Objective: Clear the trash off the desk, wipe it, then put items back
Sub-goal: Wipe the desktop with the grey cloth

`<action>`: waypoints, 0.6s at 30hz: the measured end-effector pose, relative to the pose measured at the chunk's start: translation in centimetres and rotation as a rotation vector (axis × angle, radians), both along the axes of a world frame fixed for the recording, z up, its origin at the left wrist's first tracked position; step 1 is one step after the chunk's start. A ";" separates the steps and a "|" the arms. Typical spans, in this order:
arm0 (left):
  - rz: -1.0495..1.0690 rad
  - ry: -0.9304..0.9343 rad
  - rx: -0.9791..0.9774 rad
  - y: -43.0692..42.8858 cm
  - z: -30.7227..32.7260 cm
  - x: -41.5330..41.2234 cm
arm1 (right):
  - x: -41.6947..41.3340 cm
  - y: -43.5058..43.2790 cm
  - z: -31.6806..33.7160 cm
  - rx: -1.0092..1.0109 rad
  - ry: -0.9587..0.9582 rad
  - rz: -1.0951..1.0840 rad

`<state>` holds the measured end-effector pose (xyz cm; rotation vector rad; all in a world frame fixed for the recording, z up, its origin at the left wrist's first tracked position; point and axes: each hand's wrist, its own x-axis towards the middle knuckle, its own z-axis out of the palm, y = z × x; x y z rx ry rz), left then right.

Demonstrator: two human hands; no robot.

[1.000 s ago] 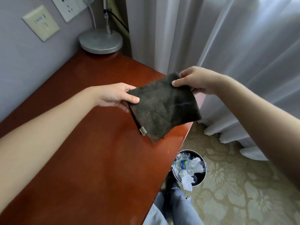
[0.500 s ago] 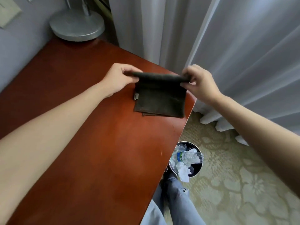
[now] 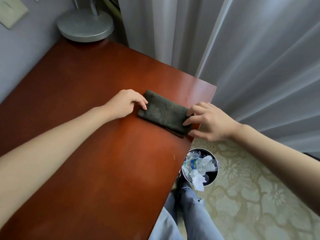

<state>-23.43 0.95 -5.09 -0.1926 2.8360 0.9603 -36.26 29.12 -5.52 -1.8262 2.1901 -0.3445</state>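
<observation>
A dark grey-green cloth (image 3: 164, 114), folded into a narrow strip, lies flat on the reddish-brown wooden desk (image 3: 86, 153) near its right edge. My left hand (image 3: 125, 105) rests at the cloth's left end, its fingertips on the fabric. At the right end, my right hand (image 3: 209, 122) pinches the cloth between thumb and fingers, partly over the desk edge. A round metal trash bin (image 3: 210, 181) stands on the floor below the desk edge, holding a crushed plastic bottle (image 3: 199, 164) and crumpled tissue (image 3: 197, 180).
A lamp's round silver base (image 3: 84, 27) stands at the desk's far corner against the wall. White curtains (image 3: 225, 49) hang behind and to the right. Patterned carpet (image 3: 259, 196) covers the floor, and my jeans-clad legs (image 3: 190, 213) are below the desk edge.
The cloth was held up in the air between both hands, then folded over. Now it lies folded flat on the desk, with both hands lowered at its ends.
</observation>
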 end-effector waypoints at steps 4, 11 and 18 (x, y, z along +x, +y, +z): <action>0.004 0.014 -0.084 1.9 0.4 -0.9 | 0.7 -1.7 0.3 -0.061 -0.213 -0.283; -0.212 -0.156 -0.332 4.0 -0.5 -0.9 | 1.7 -1.5 -0.7 0.079 -0.238 -0.358; -0.283 -0.017 -0.409 4.3 1.0 1.5 | 3.4 -1.4 0.3 0.006 0.103 -0.235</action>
